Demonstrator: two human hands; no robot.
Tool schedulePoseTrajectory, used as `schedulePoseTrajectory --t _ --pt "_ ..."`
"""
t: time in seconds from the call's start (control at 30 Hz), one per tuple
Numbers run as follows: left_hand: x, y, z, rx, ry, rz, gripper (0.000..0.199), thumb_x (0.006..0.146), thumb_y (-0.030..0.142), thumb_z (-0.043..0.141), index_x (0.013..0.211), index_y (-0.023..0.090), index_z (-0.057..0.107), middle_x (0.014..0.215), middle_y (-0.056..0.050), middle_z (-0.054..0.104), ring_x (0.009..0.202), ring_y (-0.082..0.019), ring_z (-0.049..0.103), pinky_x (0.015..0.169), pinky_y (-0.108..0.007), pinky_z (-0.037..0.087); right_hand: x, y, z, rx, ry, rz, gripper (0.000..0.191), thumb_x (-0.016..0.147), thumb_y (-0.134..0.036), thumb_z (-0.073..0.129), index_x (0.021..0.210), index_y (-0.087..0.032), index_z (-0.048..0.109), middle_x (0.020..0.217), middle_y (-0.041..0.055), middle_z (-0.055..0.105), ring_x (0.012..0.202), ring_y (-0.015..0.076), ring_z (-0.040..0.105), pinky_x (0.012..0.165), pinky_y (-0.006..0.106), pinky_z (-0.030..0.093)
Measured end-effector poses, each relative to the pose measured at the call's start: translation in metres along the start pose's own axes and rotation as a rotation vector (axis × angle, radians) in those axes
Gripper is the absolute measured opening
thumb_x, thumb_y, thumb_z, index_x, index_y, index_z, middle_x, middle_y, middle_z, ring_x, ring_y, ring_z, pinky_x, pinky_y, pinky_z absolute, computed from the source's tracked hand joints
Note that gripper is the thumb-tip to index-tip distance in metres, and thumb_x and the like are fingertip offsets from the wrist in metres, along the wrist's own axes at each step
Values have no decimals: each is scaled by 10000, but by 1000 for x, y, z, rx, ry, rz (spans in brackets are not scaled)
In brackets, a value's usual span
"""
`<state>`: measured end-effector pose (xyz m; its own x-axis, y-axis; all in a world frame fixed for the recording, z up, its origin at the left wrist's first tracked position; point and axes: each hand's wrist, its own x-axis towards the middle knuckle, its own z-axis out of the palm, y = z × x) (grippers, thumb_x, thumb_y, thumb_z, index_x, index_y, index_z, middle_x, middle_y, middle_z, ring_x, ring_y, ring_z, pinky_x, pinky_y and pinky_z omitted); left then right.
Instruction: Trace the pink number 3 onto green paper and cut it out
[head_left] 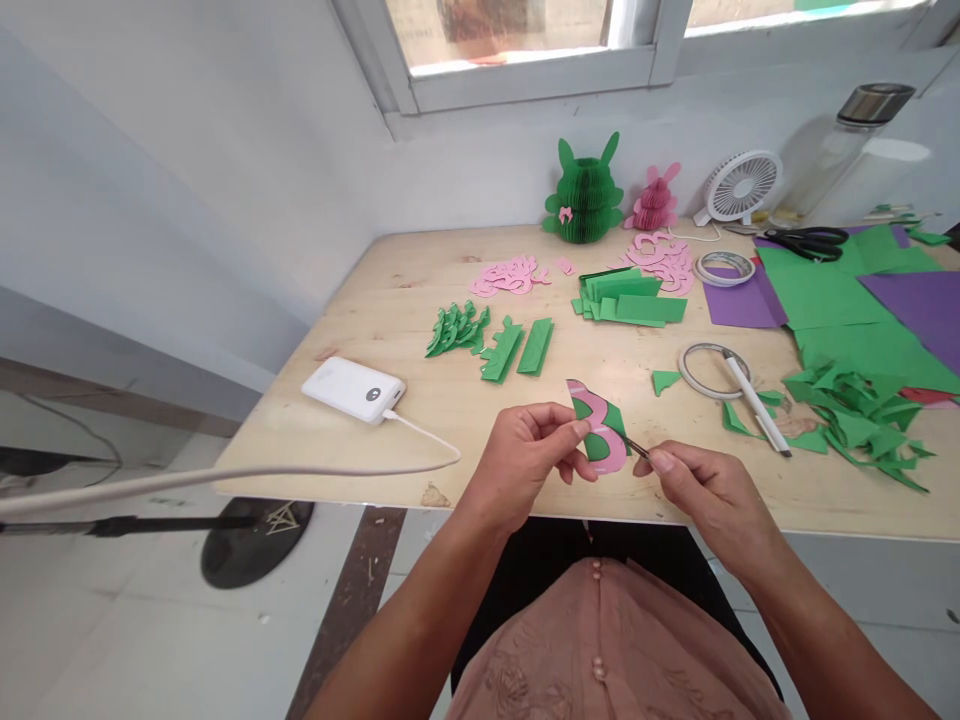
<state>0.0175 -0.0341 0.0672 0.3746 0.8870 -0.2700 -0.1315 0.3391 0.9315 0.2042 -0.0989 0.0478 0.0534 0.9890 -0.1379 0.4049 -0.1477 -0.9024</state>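
My left hand pinches a folded-looking piece of green paper with a curved pink paper shape lying over it. Thumb and fingers close on its left side, just above the table's front edge. My right hand grips a slim, dark, pointed tool, whose tip meets the right side of the paper. Its handle is hidden in my fingers, so I cannot tell its exact kind. Beyond my hands lie a plain green strip, a scalloped green strip and a pile of green cutouts.
Pink cutouts and stacked green strips lie farther back. Green and pink paper rabbits stand by the wall, near a fan. Right are scissors, tape, a white pen and scraps. A power bank lies left.
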Motion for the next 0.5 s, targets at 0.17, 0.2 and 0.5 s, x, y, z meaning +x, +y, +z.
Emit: schedulePoseTrajectory --t 0.17,0.2,0.5 --pt "0 2 1 11 2 -7 241 708 353 747 688 135 648 551 -19 636 478 -119 605 471 -204 388 1 0 0 6 -10 1 501 886 -603 464 753 -170 678 540 -53 240 502 103 221 462 252 209" --pt "0 2 1 12 3 -8 242 706 355 747 686 136 647 552 -19 637 478 -118 605 472 -204 389 1 0 0 6 -11 0 499 887 -601 464 752 -171 678 541 -53 239 502 103 221 460 251 209" --pt "1 3 1 27 10 -12 249 695 365 747 692 137 649 534 -28 640 476 -125 601 469 -210 393 1 -1 -1 -39 12 -24 498 881 -602 468 735 -173 676 535 -48 254 502 105 235 456 250 231"
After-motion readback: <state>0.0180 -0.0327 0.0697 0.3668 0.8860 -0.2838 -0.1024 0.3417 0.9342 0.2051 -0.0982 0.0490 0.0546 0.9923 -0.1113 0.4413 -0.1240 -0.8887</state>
